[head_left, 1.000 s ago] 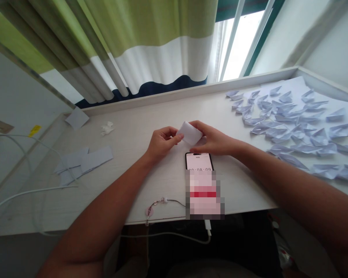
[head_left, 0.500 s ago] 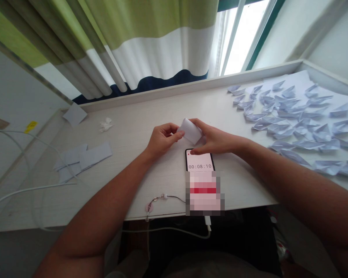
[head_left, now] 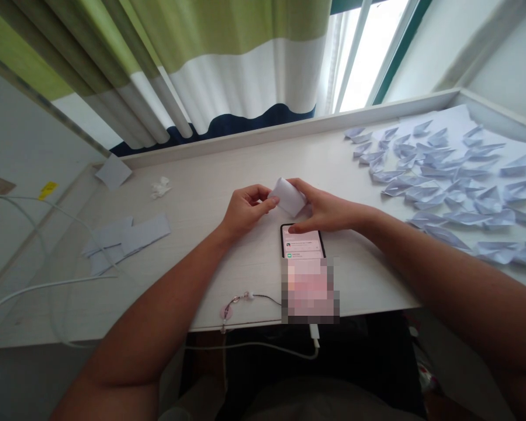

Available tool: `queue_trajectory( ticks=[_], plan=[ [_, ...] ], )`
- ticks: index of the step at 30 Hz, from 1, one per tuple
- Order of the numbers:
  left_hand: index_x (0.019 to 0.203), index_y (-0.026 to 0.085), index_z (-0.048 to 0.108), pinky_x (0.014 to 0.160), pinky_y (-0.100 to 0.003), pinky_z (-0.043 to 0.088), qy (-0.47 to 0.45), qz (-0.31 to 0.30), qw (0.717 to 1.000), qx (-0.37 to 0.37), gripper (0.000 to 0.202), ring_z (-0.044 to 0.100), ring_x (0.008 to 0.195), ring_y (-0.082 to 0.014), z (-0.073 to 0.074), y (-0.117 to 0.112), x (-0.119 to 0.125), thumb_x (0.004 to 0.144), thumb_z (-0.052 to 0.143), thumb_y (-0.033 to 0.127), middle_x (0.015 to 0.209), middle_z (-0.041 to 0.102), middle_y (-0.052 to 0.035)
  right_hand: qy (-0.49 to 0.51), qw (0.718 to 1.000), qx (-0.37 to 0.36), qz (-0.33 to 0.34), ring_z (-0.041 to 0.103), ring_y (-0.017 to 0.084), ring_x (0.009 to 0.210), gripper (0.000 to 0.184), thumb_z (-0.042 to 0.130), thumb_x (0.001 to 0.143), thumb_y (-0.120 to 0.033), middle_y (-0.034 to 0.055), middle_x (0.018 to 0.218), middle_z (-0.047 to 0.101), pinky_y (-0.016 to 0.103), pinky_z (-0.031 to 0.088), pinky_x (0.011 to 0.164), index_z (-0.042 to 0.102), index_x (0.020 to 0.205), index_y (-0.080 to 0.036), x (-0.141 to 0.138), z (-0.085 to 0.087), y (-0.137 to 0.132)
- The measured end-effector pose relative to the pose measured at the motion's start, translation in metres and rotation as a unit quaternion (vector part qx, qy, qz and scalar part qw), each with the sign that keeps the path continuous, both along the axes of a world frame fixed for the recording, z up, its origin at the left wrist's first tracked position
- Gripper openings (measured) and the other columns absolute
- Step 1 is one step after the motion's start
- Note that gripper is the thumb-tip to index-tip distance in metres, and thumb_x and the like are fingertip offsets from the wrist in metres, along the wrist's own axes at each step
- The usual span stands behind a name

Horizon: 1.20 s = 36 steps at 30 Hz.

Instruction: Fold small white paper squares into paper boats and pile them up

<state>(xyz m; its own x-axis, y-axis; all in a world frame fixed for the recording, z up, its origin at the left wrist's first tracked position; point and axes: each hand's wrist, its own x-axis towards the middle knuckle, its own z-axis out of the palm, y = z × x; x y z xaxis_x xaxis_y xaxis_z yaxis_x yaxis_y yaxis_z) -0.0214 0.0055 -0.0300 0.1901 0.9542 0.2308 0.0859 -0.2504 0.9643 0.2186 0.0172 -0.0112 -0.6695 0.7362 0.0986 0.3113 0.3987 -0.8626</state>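
Observation:
A small folded piece of white paper (head_left: 289, 197) is held just above the table, beyond the phone. My left hand (head_left: 248, 209) pinches its left corner between thumb and fingers. On the other side my right hand (head_left: 322, 206) grips the paper's right edge with the fingers behind it, while the thumb reaches down over the top of the phone (head_left: 302, 244). The phone lies on the table with its screen lit, and its lower part is blurred out. A charging cable (head_left: 314, 334) runs from its bottom end.
Many folded paper shapes (head_left: 438, 169) cover the right side of the table (head_left: 228, 158). At the left lie flat paper pieces (head_left: 144, 233), a crumpled tissue (head_left: 160, 187) and a square sheet (head_left: 113, 172). A beaded strap (head_left: 235, 299) trails from the phone. Loose white cables (head_left: 70, 285) hang at the left.
The phone's screen has switched from a running timer to a page with notifications. Both hands keep the same hold on the folded paper.

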Motion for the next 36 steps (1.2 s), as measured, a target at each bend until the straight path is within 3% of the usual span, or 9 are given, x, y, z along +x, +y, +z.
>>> queue_trajectory(
  ticks=[8, 17, 23, 27, 32, 36],
  plan=[
    [0.079, 0.017, 0.076, 0.062, -0.026, 0.052, 0.001, -0.005, 1.0, -0.007, 0.04, 0.062, 0.065, -0.0127, 0.001, 0.0, 0.001, 0.073, 0.097, 0.051, 0.074, 0.073, -0.0034, 0.014, 1.0, -0.009, -0.004, 0.067, 0.033, 0.106, 0.084, 0.095, 0.069, -0.032, 0.0089, 0.117, 0.069, 0.047, 0.061, 0.089, 0.059, 0.144, -0.024, 0.0, 0.001, 0.001],
    [0.08, 0.017, 0.077, 0.064, -0.026, 0.052, 0.003, 0.002, 1.0, -0.01, 0.04, 0.062, 0.068, -0.0137, 0.003, -0.002, 0.001, 0.074, 0.096, 0.051, 0.075, 0.073, -0.0032, 0.049, 0.998, -0.018, -0.034, 0.068, 0.026, 0.091, 0.052, 0.087, 0.074, -0.024, 0.0047, 0.103, 0.073, 0.038, 0.058, 0.076, 0.071, 0.123, -0.023, -0.002, -0.001, 0.003],
    [0.076, 0.018, 0.076, 0.058, -0.026, 0.045, 0.011, -0.002, 1.0, -0.013, 0.04, 0.056, 0.061, -0.0113, 0.004, -0.003, 0.001, 0.073, 0.097, 0.052, 0.071, 0.071, -0.0023, 0.146, 0.986, -0.02, -0.071, 0.071, 0.024, 0.094, 0.029, 0.082, 0.089, -0.044, 0.0079, 0.106, 0.08, 0.039, 0.058, 0.08, 0.08, 0.107, -0.022, -0.004, -0.002, 0.008],
    [0.075, 0.018, 0.074, 0.058, -0.025, 0.044, 0.001, -0.004, 1.0, -0.009, 0.042, 0.056, 0.061, -0.0112, 0.006, -0.004, 0.002, 0.075, 0.096, 0.054, 0.069, 0.069, -0.0019, 0.179, 0.977, -0.022, -0.112, 0.068, 0.021, 0.082, 0.032, 0.087, 0.085, -0.05, 0.0064, 0.09, 0.079, 0.037, 0.055, 0.073, 0.082, 0.092, -0.02, -0.007, -0.002, 0.009],
    [0.072, 0.018, 0.073, 0.06, -0.026, 0.044, 0.01, -0.004, 1.0, -0.012, 0.045, 0.055, 0.062, -0.0116, 0.006, -0.005, 0.004, 0.077, 0.092, 0.058, 0.069, 0.067, -0.0012, 0.242, 0.961, -0.074, -0.11, 0.065, 0.017, 0.072, 0.044, 0.096, 0.077, -0.058, 0.0033, 0.082, 0.075, 0.033, 0.055, 0.066, 0.078, 0.088, -0.019, -0.01, -0.002, 0.009],
    [0.071, 0.017, 0.072, 0.06, -0.026, 0.041, 0.049, -0.003, 0.999, -0.022, 0.044, 0.053, 0.062, -0.0119, 0.004, -0.007, 0.003, 0.081, 0.087, 0.058, 0.068, 0.067, -0.0013, 0.251, 0.957, -0.102, -0.105, 0.064, 0.014, 0.069, 0.047, 0.101, 0.071, -0.054, 0.0012, 0.079, 0.072, 0.03, 0.055, 0.064, 0.075, 0.085, -0.018, -0.012, -0.004, 0.009]
  ],
)
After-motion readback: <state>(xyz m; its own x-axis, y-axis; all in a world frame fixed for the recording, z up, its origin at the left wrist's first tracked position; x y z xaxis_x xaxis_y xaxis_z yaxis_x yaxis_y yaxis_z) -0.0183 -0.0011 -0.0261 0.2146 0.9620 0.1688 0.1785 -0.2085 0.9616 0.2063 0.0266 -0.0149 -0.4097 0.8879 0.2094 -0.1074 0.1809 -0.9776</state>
